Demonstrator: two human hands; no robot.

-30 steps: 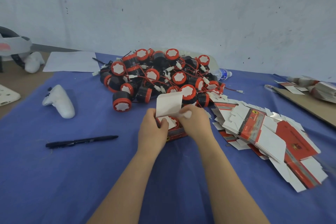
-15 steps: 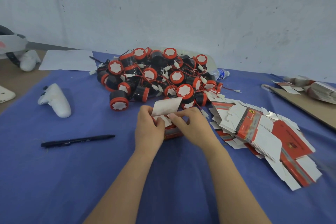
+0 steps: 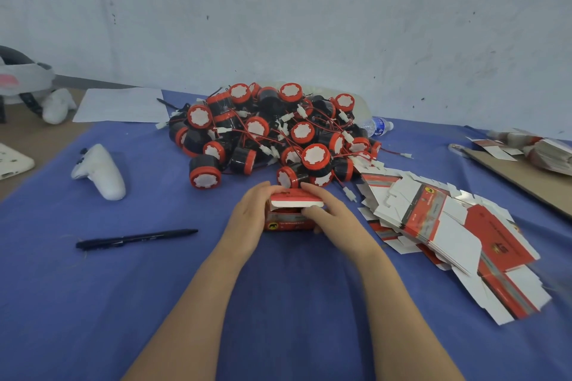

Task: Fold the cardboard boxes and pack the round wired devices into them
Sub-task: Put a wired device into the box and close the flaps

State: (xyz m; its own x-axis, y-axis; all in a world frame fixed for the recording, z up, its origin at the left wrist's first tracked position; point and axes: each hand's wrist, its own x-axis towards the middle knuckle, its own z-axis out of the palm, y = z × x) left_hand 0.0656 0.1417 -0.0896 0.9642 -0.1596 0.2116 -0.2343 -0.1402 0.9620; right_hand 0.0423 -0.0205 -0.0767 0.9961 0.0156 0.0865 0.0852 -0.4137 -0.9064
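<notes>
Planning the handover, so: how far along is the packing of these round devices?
Done: no other closed box is visible. In hand: left hand and right hand hold one red box, its white flap nearly tucked shut. Left: the big device pile and the fanned flat boxes.

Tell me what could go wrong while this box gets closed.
The lid flap of the box is not tucked in; pushed by the right hand, it might buckle. The left hand grips one end, so squeezing could crush it. A loose connector near the box might snag.
</notes>
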